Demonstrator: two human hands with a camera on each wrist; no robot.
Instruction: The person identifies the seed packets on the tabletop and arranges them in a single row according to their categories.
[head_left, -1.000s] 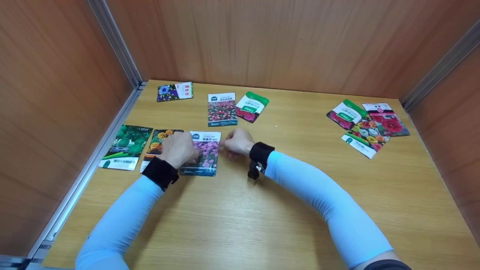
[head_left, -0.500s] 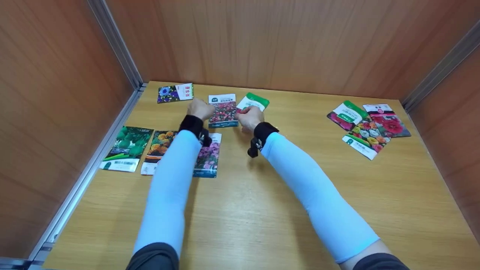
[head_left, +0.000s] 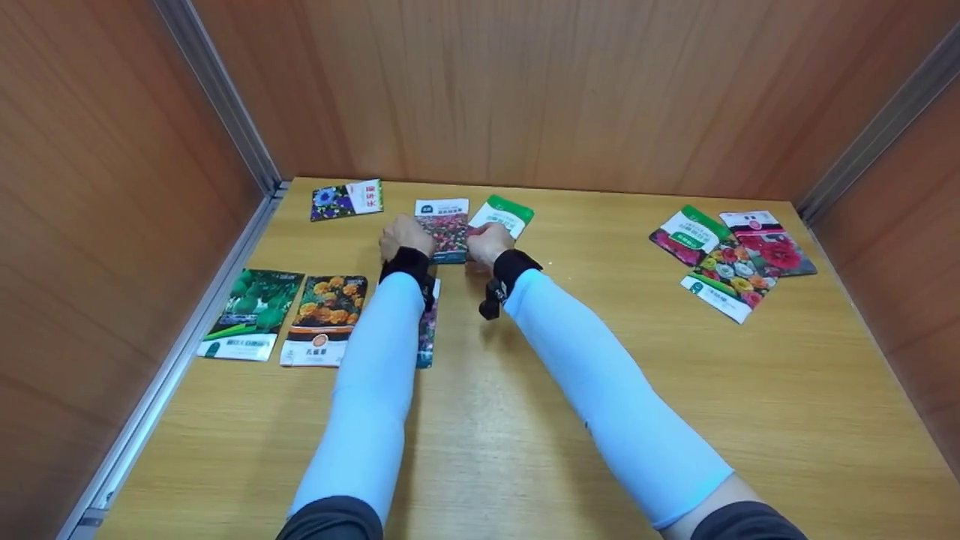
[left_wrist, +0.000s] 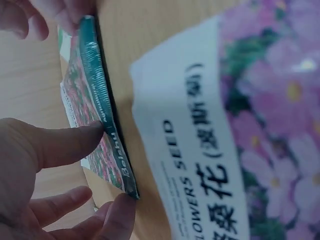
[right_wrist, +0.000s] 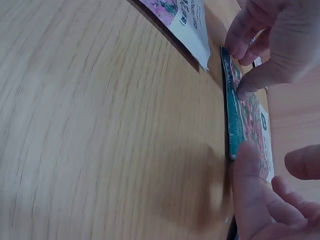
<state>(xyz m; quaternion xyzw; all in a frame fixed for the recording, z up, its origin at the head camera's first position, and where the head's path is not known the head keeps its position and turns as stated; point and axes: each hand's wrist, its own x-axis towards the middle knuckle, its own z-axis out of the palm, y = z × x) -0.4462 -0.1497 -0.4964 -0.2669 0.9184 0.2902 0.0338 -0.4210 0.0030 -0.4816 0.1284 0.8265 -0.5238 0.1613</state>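
Toward the back of the table lies a seed packet (head_left: 442, 225) with red-pink flowers and a teal bottom strip. At its left side is my left hand (head_left: 406, 238), pinching that edge with the thumb on the strip and the fingers along the border, as the left wrist view shows. My right hand (head_left: 491, 244) is at the opposite near corner, where a straight index finger (right_wrist: 247, 165) touches the packet and the thumb stands away. A seed packet with pink-purple flowers (left_wrist: 280, 110) lies nearer, mostly covered by my left arm in the head view.
A green-topped packet (head_left: 504, 214) lies just beyond my right hand. Green-vegetable (head_left: 251, 315) and orange-flower (head_left: 322, 322) packets lie at left, a blue-flower packet (head_left: 346, 200) behind them. Three overlapping packets (head_left: 735, 262) are at right. Wooden panels (head_left: 525, 90) enclose the table.
Both hands have moved from the pink-purple seed packet to the red-pink one farther back. Over the last half second, my left hand came slightly nearer and right; the head view tilted slightly.
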